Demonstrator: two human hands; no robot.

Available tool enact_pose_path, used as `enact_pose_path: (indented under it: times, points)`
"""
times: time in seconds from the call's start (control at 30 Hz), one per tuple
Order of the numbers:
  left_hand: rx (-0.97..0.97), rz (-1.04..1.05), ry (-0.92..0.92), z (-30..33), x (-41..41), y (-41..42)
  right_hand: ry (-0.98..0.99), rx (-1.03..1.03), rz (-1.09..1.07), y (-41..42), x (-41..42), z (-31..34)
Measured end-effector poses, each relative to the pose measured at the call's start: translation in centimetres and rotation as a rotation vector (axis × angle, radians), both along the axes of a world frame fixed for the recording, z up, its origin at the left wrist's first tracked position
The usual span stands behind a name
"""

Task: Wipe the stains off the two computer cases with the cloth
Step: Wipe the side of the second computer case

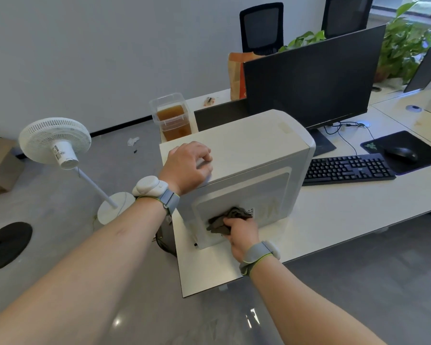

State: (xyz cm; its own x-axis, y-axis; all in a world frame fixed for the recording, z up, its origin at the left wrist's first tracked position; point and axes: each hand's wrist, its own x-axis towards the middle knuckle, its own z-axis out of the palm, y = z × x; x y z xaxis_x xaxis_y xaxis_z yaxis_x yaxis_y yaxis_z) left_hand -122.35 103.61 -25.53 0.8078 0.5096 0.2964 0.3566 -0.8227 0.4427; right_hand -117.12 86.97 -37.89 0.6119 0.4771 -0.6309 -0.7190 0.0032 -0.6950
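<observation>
A white computer case (pixel 246 155) stands on the near left corner of the white desk (pixel 334 212). My left hand (pixel 188 166) rests on the case's top near its left edge, fingers curled over the surface. My right hand (pixel 241 232) grips a crumpled dark brown cloth (pixel 228 219) and presses it against the lower part of the case's near side panel. A yellowish stain (pixel 271 207) shows on that panel to the right of the cloth. A dark case (pixel 167 232) is partly visible below the desk's left end, mostly hidden by my left arm.
A black monitor (pixel 309 78), keyboard (pixel 348 169) and mouse (pixel 401 154) on a black pad lie right of the case. Clear boxes of brown liquid (pixel 173 119) stand behind it. A white standing fan (pixel 57 143) and a black round base (pixel 5 245) occupy the floor to the left.
</observation>
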Motion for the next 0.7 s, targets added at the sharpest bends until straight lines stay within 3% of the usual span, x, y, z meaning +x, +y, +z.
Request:
enact_pose_path:
  times: [0.2, 0.37, 0.53, 0.7]
  points:
    - [-0.014, 0.002, 0.014, 0.2, 0.0, 0.0, -0.028, -0.067, -0.351, 0.1, 3.5, -1.7]
    - [-0.008, -0.001, 0.011, 0.2, 0.0, 0.0, 0.03, -0.044, -0.075, 0.4, 1.0, -1.2]
    - [-0.003, 0.003, 0.03, 0.4, 0.0, -0.2, -0.089, -0.084, -0.311, 0.8, 2.1, -2.0]
    - [-0.011, 0.002, 0.018, 0.4, 0.1, -0.2, 0.013, -0.001, -0.023, 0.3, -0.7, -0.7]
